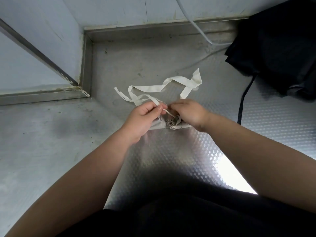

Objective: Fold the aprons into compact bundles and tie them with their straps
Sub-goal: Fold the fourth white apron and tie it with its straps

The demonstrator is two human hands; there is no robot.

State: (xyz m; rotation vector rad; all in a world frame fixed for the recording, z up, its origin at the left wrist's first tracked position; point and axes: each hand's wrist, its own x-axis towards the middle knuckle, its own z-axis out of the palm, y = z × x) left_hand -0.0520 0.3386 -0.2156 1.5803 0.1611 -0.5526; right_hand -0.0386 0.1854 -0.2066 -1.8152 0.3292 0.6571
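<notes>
So, tying stage: left hand (pixel 145 115) pinching thin strap (pixel 168 113), right hand (pixel 188 112) pinching it nearer apron bundle (pixel 172 126). Pull both ends evenly, keep bundle pinned on worktop (pixel 171 151), cinch snug.

Left hand (pixel 145 115), right hand (pixel 188 112) on strap (pixel 154 100)
</notes>
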